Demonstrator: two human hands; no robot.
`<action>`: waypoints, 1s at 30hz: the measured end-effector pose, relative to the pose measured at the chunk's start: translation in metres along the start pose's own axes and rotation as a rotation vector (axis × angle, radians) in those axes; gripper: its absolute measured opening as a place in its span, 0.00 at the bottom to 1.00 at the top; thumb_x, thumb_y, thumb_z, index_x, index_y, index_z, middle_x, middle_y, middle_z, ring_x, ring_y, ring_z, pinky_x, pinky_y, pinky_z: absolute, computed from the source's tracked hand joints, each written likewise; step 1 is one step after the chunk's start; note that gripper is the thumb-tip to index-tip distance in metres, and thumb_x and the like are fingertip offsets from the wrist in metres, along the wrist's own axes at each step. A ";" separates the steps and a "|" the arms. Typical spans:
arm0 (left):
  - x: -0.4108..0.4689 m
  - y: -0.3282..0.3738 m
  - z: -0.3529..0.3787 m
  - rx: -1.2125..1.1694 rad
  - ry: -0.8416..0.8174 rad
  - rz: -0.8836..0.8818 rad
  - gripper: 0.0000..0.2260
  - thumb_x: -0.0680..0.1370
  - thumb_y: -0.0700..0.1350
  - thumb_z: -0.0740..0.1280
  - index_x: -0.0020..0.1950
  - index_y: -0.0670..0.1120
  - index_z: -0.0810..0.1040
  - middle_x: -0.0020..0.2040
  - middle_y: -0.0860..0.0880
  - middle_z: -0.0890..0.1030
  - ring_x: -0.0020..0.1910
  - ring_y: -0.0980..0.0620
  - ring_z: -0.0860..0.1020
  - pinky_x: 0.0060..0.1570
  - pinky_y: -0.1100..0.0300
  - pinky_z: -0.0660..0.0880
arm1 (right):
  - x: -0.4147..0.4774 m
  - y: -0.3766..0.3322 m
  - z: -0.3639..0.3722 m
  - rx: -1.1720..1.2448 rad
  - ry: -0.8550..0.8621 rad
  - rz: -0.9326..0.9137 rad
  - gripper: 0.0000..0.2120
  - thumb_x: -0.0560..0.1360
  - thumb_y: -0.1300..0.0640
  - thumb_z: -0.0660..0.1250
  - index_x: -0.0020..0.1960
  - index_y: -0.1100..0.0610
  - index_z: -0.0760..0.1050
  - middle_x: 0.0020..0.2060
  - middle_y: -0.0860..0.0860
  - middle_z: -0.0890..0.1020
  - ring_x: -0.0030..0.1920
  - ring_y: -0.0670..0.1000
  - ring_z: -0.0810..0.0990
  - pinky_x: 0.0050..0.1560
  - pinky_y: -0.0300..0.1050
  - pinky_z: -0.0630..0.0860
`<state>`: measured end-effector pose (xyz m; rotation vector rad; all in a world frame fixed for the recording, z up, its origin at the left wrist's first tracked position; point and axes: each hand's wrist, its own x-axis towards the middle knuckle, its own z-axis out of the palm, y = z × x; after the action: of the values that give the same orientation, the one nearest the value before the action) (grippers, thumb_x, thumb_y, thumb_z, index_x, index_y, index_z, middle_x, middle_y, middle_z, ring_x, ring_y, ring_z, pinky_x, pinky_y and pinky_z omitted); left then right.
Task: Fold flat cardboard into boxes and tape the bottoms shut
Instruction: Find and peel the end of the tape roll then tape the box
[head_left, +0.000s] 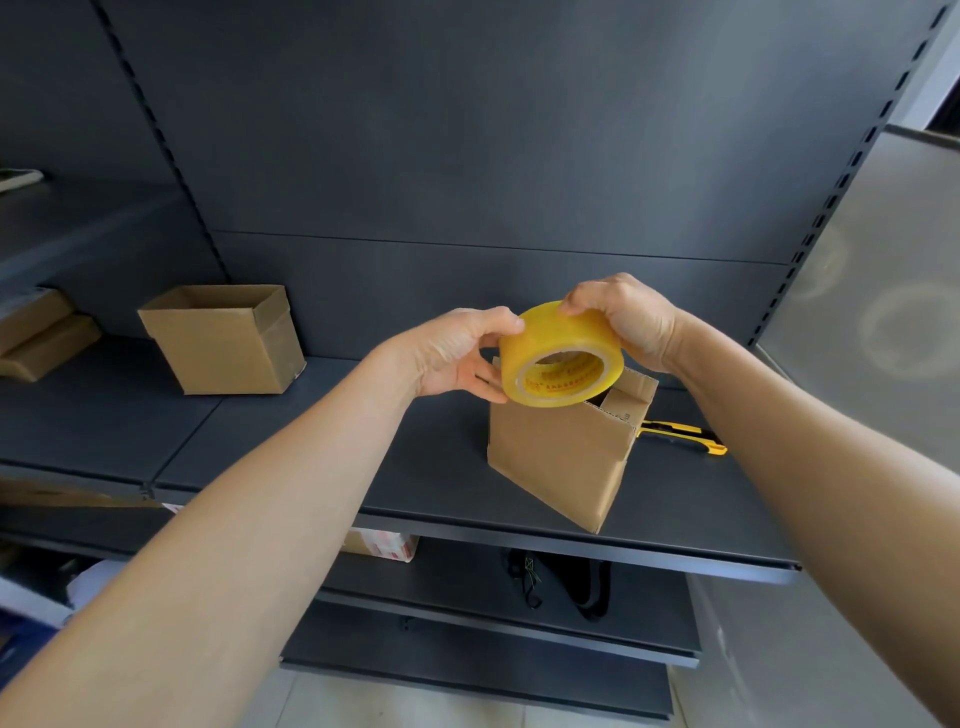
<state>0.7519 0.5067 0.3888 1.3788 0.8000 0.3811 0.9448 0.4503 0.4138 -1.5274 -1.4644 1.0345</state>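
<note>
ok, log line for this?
left hand: holds tape roll | right hand: holds tape roll | box: on shelf below tape roll | utility knife: beside box

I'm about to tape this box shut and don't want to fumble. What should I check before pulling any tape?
1. Roll gripped by left hand and right hand: ok.
2. Loose tape end found: cannot tell.
3. Box standing on the shelf, under the roll: ok.
4. Top closed flat: not ok, one flap stands up beside a gap.
5. Knife at hand, on the shelf beside the box: ok.
</note>
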 end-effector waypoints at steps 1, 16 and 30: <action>0.001 0.001 0.002 0.023 0.007 -0.003 0.09 0.78 0.49 0.64 0.55 0.46 0.77 0.60 0.43 0.78 0.52 0.35 0.81 0.56 0.39 0.76 | 0.000 -0.002 0.001 -0.043 -0.004 -0.013 0.09 0.74 0.55 0.65 0.36 0.57 0.75 0.33 0.52 0.78 0.36 0.50 0.77 0.41 0.46 0.73; 0.007 -0.001 0.001 -0.044 -0.020 0.053 0.10 0.73 0.48 0.67 0.49 0.43 0.78 0.51 0.43 0.81 0.48 0.39 0.82 0.52 0.42 0.78 | -0.004 0.001 -0.017 0.084 -0.211 -0.030 0.13 0.63 0.56 0.62 0.44 0.61 0.78 0.38 0.53 0.80 0.41 0.52 0.78 0.45 0.46 0.76; 0.004 -0.005 0.012 -0.109 -0.106 0.045 0.17 0.77 0.50 0.66 0.61 0.41 0.75 0.58 0.43 0.80 0.54 0.35 0.80 0.53 0.42 0.78 | -0.006 0.006 -0.016 0.170 0.058 0.047 0.07 0.70 0.51 0.67 0.40 0.55 0.76 0.30 0.49 0.80 0.32 0.49 0.79 0.32 0.40 0.76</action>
<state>0.7616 0.4996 0.3833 1.3062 0.6528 0.3782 0.9614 0.4441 0.4148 -1.4641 -1.2721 1.1038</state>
